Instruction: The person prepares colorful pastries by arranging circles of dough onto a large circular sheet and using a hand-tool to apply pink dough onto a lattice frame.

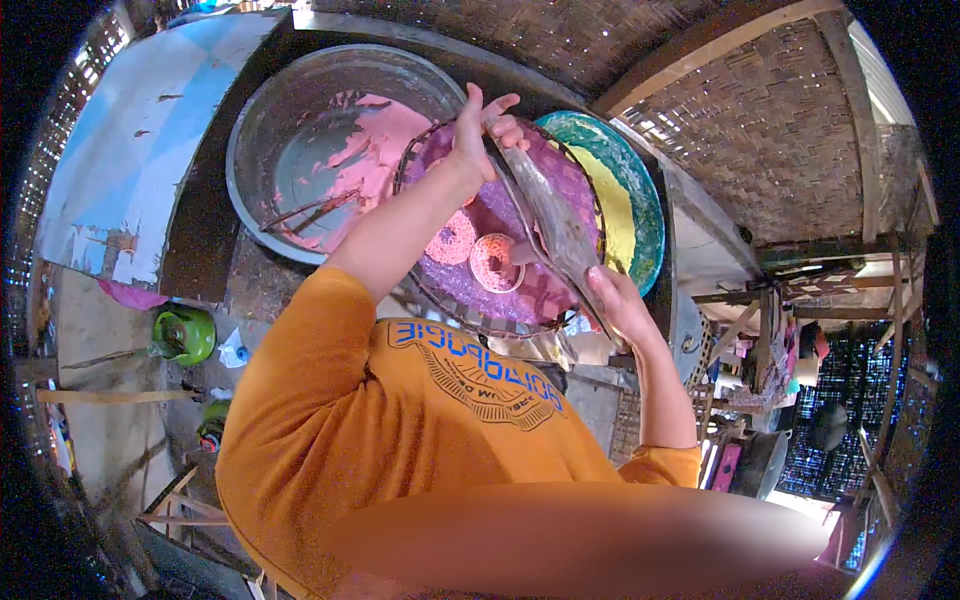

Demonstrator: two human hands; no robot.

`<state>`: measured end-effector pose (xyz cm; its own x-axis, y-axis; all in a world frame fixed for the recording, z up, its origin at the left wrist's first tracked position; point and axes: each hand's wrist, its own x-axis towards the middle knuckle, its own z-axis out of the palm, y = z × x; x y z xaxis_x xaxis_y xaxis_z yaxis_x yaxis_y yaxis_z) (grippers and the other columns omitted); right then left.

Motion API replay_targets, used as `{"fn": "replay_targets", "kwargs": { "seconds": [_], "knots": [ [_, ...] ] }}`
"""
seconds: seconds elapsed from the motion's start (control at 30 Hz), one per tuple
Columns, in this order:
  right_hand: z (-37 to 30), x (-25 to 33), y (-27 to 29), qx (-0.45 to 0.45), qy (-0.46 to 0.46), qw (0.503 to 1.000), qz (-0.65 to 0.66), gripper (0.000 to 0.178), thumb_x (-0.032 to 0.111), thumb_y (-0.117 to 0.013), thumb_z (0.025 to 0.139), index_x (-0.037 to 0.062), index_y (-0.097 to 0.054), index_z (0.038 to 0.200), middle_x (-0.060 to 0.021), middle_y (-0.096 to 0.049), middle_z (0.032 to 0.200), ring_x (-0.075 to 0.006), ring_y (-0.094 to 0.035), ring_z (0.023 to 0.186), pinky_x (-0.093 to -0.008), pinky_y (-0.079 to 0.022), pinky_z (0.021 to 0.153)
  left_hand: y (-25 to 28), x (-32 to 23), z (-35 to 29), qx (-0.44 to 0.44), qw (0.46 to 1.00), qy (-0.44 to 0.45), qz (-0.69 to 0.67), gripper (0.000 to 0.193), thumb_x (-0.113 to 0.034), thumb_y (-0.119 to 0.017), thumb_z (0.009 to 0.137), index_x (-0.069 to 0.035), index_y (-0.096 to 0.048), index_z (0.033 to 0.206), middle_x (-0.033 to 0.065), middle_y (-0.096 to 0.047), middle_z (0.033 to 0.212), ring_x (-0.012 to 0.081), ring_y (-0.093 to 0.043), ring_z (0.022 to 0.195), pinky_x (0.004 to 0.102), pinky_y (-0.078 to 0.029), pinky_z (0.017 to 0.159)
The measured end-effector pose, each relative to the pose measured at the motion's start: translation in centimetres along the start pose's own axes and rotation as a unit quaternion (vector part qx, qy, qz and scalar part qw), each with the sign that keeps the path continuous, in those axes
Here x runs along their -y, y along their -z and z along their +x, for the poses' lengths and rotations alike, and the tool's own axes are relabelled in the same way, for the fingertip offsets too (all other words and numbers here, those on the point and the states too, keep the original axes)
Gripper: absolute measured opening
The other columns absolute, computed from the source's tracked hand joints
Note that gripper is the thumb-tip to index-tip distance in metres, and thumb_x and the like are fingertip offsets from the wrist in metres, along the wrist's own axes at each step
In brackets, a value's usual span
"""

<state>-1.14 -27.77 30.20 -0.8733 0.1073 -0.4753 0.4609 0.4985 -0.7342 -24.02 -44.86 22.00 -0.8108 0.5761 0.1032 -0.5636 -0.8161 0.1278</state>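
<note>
While both hands grip a long shiny metal strip, left hand pinching top end, right hand clamped low, over round woven tray with purple coating, two pink rings, grey metal basin beside.

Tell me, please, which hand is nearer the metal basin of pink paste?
Left. The left hand is beside the metal basin's right rim; the right hand is across the purple tray, gripping the grey strip.

dull grey metal basin, glossy clear plastic sheet, woven bamboo wall
</note>
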Motion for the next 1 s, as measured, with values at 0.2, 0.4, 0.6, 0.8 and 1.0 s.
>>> {"fn": "replay_targets", "kwargs": {
  "seconds": [0.2,0.4,0.6,0.8,1.0],
  "knots": [
    [-2.0,-0.2,-0.6,0.012,-0.056,0.997,0.043,0.045,0.044,-0.046,0.086,0.0006,-0.056,0.090,-0.0037,-0.050,0.056,-0.0099,-0.044,0.040,-0.0227,-0.033,0.038,0.0,1.3,-2.2,-0.086,0.996,0.004,0.002,0.061,-0.067,-0.031,0.079,-0.010,-0.054,0.080,-0.0053,-0.029,0.043,0.0093,-0.030,0.036,0.0274,-0.032,0.045],
    [-1.3,-0.8,-2.7,0.024,-0.035,0.998,0.054,0.043,0.042,-0.046,0.086,0.0009,-0.056,0.091,-0.0028,-0.049,0.057,-0.0100,-0.043,0.043,-0.0247,-0.033,0.039,0.5,-0.8,-2.8,-0.093,0.995,0.004,0.045,0.066,-0.076,-0.029,0.072,-0.012,-0.046,0.075,-0.0049,-0.028,0.043,0.0111,-0.031,0.036,0.0308,-0.032,0.046],
    [0.3,0.6,-3.3,-0.011,0.062,0.995,0.080,0.043,0.043,-0.049,0.084,0.0020,-0.056,0.093,-0.0040,-0.053,0.068,-0.0110,-0.049,0.056,-0.0249,-0.040,0.049,-3.7,-3.5,-2.0,-0.028,0.997,-0.007,0.077,0.082,-0.078,-0.018,0.071,-0.008,-0.051,0.099,0.0051,-0.051,0.066,0.0153,-0.047,0.056,0.0351,-0.039,0.058],
    [3.2,1.3,-3.8,-0.166,0.189,0.968,-0.017,0.047,0.044,-0.049,0.083,0.0006,-0.055,0.100,-0.0092,-0.057,0.079,-0.0171,-0.052,0.073,-0.0310,-0.042,0.068,-4.2,-1.0,-6.5,0.113,0.760,0.040,0.638,0.051,-0.035,-0.055,0.075,-0.004,-0.048,0.115,0.0155,-0.056,0.108,0.0221,-0.054,0.099,0.0353,-0.040,0.087],
    [5.0,0.2,-5.4,-0.087,0.247,0.960,0.100,0.040,0.041,-0.047,0.085,0.0046,-0.061,0.096,-0.0092,-0.062,0.084,-0.0217,-0.058,0.076,-0.0344,-0.045,0.069,-1.9,-1.3,-9.2,-0.015,0.609,-0.136,0.781,0.034,-0.015,-0.069,0.065,-0.002,-0.059,0.094,0.0109,-0.062,0.092,0.0186,-0.058,0.089,0.0346,-0.044,0.082]
  ]
}}
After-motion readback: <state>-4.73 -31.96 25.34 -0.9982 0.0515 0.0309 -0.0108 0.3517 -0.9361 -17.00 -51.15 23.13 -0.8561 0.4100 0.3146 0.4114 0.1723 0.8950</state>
